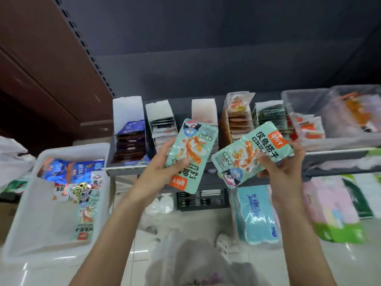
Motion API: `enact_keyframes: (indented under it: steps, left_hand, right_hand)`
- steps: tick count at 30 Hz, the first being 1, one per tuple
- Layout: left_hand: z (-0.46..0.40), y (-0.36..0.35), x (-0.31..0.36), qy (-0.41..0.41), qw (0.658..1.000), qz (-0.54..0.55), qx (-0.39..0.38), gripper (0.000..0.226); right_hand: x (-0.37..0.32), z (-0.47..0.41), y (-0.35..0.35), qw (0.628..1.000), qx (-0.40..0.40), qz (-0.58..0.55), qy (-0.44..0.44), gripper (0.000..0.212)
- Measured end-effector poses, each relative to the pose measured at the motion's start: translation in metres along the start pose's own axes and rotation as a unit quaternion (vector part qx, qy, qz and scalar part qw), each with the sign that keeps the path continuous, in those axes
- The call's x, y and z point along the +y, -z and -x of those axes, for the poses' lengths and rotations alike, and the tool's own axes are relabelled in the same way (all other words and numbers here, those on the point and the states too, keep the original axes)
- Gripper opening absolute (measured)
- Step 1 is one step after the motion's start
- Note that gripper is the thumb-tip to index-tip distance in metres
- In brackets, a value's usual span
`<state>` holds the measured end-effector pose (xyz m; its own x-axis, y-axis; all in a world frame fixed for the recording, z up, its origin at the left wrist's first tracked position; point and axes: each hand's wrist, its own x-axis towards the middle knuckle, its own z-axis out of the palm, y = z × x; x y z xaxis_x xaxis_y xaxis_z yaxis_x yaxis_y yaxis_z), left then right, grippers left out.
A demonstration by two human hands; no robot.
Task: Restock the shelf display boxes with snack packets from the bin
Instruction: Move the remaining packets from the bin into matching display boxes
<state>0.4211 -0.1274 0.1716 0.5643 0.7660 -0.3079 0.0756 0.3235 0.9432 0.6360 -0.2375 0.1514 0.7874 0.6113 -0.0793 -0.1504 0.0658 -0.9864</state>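
A white translucent plastic bin (26,203) sits on the pale floor left of the grey metal shelf (329,155), holding blue, gold and mint snack packets (82,195) in a loose heap. On the shelf stands a row of white cardboard display boxes (127,129), the leftmost packed with dark brown and blue packets, the ones to its right with pale, orange and dark green ones. In front of the shelf's edge the left hand (162,164) grips a mint-green snack packet (191,155) with an orange corner label, thumb curled over its face and fingers behind it. Just to the right, the right hand (282,168) pinches a second mint-green packet (251,153), tilted, its fingers (268,159) curled over the lower edge. Farther right on the shelf rests a clear plastic tub (309,100) of orange packets.
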Motion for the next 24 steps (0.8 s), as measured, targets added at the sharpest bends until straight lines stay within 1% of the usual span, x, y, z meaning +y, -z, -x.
enact_keyframes:
  steps: [1, 2, 3, 4, 6, 7, 9, 10, 11, 13, 15, 16, 17, 19, 20, 22, 23, 24]
  left_hand:
    - [-0.005, -0.015, 0.0, 0.033, 0.999, 0.015, -0.038, 0.064]
    - [-0.011, -0.03, 0.0, 0.049, 0.996, 0.019, -0.067, 0.07]
    - [-0.017, -0.044, 0.0, 0.05, 0.996, 0.009, -0.08, 0.071]
    - [-0.024, -0.056, 0.002, 0.043, 0.996, -0.012, -0.073, 0.069]
    - [-0.041, -0.079, 0.009, 0.02, 0.996, -0.091, -0.018, 0.065]
    - [-0.05, -0.088, 0.015, 0.008, 0.99, -0.143, 0.011, 0.061]
    - [-0.071, -0.105, 0.032, -0.032, 0.966, -0.255, 0.041, 0.049]
    - [-0.083, -0.112, 0.041, -0.062, 0.953, -0.294, 0.047, 0.04]
    - [-0.094, -0.119, 0.051, -0.093, 0.946, -0.308, 0.048, 0.032]
    - [-0.114, -0.132, 0.071, -0.155, 0.947, -0.279, 0.041, 0.019]
    - [-0.138, -0.142, 0.087, -0.212, 0.934, -0.278, 0.068, 0.011]
    - [-0.152, -0.147, 0.093, -0.239, 0.918, -0.302, 0.093, 0.005]
    - [-0.166, -0.151, 0.097, -0.259, 0.901, -0.327, 0.115, 0.006]
    - [-0.191, -0.161, 0.102, -0.297, 0.863, -0.386, 0.135, 0.018]
    - [-0.201, -0.165, 0.104, -0.327, 0.833, -0.424, 0.139, 0.021]
    - [-0.218, -0.173, 0.103, -0.397, 0.756, -0.5, 0.144, 0.02]
    - [-0.224, -0.176, 0.102, -0.428, 0.724, -0.523, 0.139, 0.018]
    - [-0.228, -0.18, 0.099, -0.446, 0.705, -0.537, 0.124, 0.017]
  right_hand:
    - [-0.005, -0.01, 0.014, 1.0, -0.001, 0.001, 0.002, 0.051]
    - [-0.01, -0.02, 0.027, 1.0, -0.003, 0.001, 0.005, 0.052]
    - [-0.015, -0.03, 0.04, 1.0, -0.001, -0.004, 0.007, 0.052]
    - [-0.02, -0.039, 0.052, 1.0, 0.005, -0.014, 0.011, 0.05]
    - [-0.031, -0.056, 0.075, 0.999, 0.02, -0.028, 0.023, 0.044]
    - [-0.036, -0.065, 0.086, 0.999, 0.028, -0.033, 0.028, 0.041]
    - [-0.045, -0.081, 0.103, 0.998, 0.042, -0.043, 0.031, 0.034]
    - [-0.049, -0.089, 0.109, 0.997, 0.045, -0.041, 0.036, 0.031]
    - [-0.053, -0.098, 0.114, 0.997, 0.045, -0.038, 0.044, 0.029]
    - [-0.058, -0.114, 0.121, 0.996, 0.046, -0.037, 0.06, 0.027]
    - [-0.062, -0.128, 0.124, 0.995, 0.052, -0.039, 0.071, 0.025]
    - [-0.063, -0.135, 0.125, 0.995, 0.059, -0.038, 0.073, 0.024]
    - [-0.063, -0.14, 0.126, 0.994, 0.066, -0.036, 0.074, 0.022]
    - [-0.062, -0.15, 0.128, 0.993, 0.084, -0.037, 0.072, 0.021]
    - [-0.062, -0.154, 0.13, 0.992, 0.094, -0.039, 0.069, 0.02]
    - [-0.063, -0.162, 0.132, 0.991, 0.113, -0.038, 0.066, 0.02]
    - [-0.064, -0.166, 0.133, 0.99, 0.12, -0.037, 0.068, 0.02]
    - [-0.064, -0.171, 0.134, 0.989, 0.127, -0.038, 0.071, 0.022]
